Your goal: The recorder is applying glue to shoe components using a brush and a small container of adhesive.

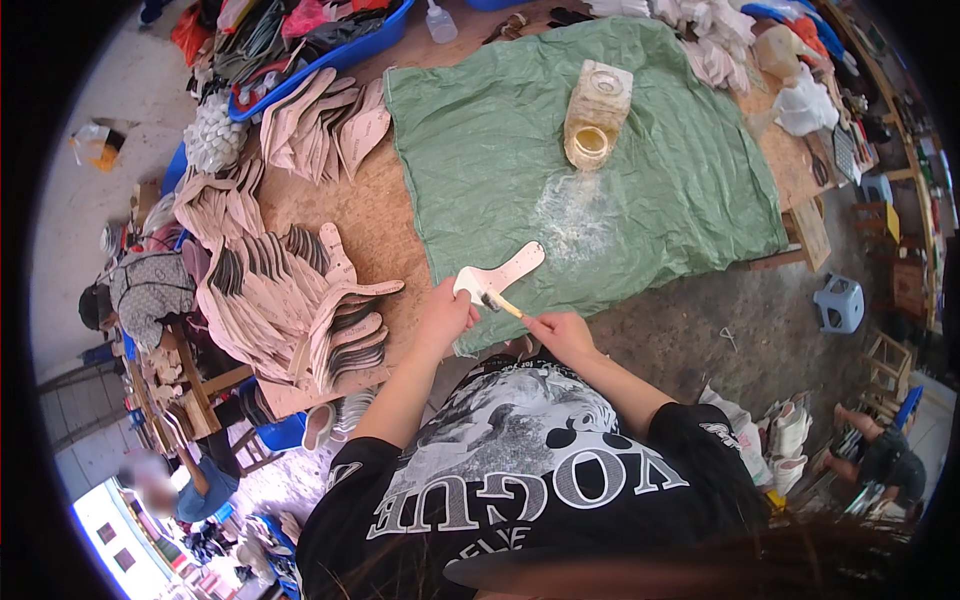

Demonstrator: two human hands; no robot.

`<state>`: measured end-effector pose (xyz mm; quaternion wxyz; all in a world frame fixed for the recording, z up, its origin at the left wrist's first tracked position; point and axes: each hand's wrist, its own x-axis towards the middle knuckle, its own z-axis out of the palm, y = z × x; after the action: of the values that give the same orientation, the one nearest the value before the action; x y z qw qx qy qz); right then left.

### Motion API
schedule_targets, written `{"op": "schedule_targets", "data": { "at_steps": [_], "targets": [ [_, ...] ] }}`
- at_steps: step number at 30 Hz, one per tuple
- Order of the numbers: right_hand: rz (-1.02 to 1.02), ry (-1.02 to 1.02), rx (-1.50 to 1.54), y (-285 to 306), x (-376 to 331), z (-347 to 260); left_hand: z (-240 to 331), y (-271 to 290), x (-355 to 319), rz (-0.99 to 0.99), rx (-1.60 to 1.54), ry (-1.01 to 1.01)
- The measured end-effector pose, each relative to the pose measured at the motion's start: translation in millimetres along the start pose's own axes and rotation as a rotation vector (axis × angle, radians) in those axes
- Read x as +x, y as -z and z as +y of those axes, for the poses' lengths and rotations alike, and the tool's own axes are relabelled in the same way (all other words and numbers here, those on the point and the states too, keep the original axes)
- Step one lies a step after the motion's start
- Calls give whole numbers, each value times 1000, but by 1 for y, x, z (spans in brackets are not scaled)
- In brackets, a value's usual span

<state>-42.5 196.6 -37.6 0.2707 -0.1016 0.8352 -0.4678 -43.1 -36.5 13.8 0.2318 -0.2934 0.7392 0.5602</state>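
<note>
My left hand is closed on the wide end of a pale pink insole, over the near edge of the green woven sheet. The insole's narrow rounded end points away to the right. My right hand grips a small brush by its yellowish handle. The dark bristles touch or hover just over the insole's wide part; I cannot tell which. Farther off on the sheet lies a cut-open plastic jug with yellowish residue at its round mouth. A whitish smear marks the sheet below it.
Stacked pink insoles cover the table's left side, with more pieces behind. A blue tub stands at the far left. White bundles lie at the far right. A blue stool is on the floor; other people sit left and right.
</note>
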Motion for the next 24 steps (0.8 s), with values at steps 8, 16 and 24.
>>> {"op": "schedule_targets", "data": {
  "at_steps": [8,16,24],
  "targets": [
    [240,140,-553,11,5,35,-10,10,7,-58,-17,41],
    [140,-16,-406,11,4,9,-15,9,8,-55,-24,53],
    [155,-154,-604,49,44,41,-11,9,11,-45,14,93]
  ]
}}
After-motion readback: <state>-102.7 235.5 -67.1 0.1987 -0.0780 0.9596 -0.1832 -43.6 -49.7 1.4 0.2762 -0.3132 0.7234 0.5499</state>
